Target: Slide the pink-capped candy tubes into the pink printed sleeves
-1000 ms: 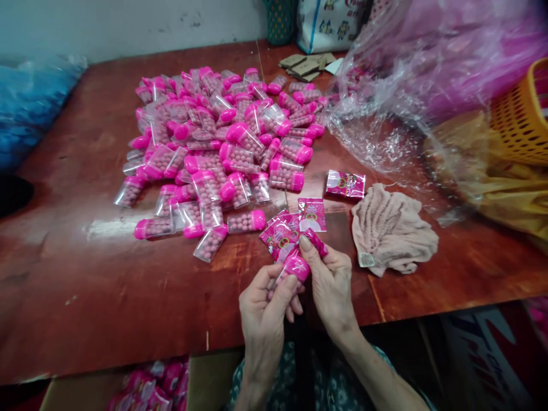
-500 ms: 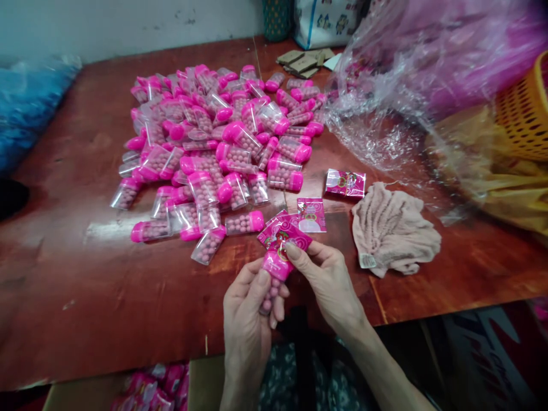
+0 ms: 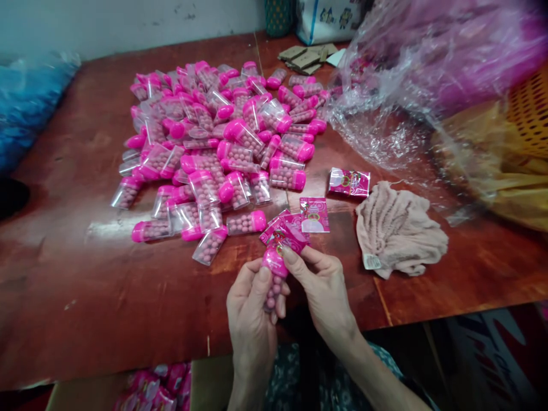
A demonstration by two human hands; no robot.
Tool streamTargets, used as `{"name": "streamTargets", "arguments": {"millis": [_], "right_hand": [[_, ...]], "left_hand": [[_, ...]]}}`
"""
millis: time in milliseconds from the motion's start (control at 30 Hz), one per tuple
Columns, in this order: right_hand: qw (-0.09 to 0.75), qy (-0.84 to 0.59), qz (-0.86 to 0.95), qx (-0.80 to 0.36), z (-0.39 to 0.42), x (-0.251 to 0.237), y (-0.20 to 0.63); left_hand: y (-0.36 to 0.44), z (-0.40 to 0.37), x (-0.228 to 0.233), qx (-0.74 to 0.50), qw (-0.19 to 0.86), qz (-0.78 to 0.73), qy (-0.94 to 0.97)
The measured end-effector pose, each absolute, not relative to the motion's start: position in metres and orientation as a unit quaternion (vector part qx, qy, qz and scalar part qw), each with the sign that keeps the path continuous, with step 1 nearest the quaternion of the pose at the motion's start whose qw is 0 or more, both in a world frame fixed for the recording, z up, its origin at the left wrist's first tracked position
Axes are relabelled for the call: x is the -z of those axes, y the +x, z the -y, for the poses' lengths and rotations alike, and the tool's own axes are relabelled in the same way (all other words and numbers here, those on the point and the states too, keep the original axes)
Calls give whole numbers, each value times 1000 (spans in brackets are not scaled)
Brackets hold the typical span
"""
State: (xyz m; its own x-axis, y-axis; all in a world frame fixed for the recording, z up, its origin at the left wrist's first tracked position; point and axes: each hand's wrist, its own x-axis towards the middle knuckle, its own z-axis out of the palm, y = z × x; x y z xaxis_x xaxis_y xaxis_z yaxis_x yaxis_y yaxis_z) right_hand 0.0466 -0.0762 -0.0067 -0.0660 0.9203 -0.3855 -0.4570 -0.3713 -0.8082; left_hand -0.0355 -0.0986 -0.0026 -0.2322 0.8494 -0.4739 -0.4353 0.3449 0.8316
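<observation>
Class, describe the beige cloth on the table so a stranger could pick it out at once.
Start at the red-brown table and its pile of pink-capped tubes. Right of it, below the clear plastic bag, lies the crumpled beige cloth, the only soft, unwrapped thing there, with a small white tag.

Reddish wooden table point(image 3: 85, 274), pale wall point(image 3: 128, 23).
</observation>
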Motion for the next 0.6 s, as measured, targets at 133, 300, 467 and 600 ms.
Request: {"name": "streamTargets", "arguments": {"millis": [133,300,467,600], "right_hand": [[509,-533,304,-603,77,4,47],[501,-558,320,-579,75,4,50],[518,-550,286,-589,73,7,52],[531,-532,235,-617,70,7,51]], "left_hand": [[-36,98,1,-528,605,-569,178],[-35,97,1,-521,614,-568,171],[-35,95,4,-530,615,-561,159],[-30,95,3,-530,607,-569,166]]}}
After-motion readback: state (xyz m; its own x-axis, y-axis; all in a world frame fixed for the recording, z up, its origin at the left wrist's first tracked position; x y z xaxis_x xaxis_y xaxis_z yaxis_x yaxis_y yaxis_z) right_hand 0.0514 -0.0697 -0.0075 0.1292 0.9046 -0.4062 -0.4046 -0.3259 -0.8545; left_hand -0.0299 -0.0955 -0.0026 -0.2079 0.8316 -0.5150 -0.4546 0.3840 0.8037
